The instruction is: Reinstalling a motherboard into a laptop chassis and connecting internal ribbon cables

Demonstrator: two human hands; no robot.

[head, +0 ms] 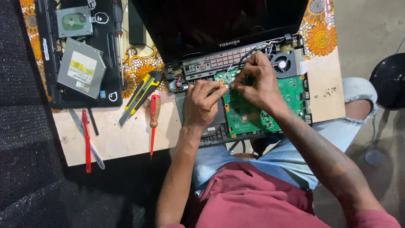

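An opened laptop (219,25) lies on the table with its top cover off and its green circuit board (291,95) bare. My left hand (201,105) rests on the laptop's base, its index finger stretched toward the board's upper left edge. My right hand (258,82) is above the board with fingertips pinched together next to the left fingertip. Whether something small sits between those fingertips cannot be made out. A round cooling fan (283,64) sits just right of my right hand.
Left of the laptop lie a yellow utility knife (140,96), a red-handled screwdriver (154,118), red tweezers (87,141) and a metal blade. A black panel (107,50) holds a silver optical drive (81,67) and a hard drive (74,21). A dark stool (390,80) stands at right.
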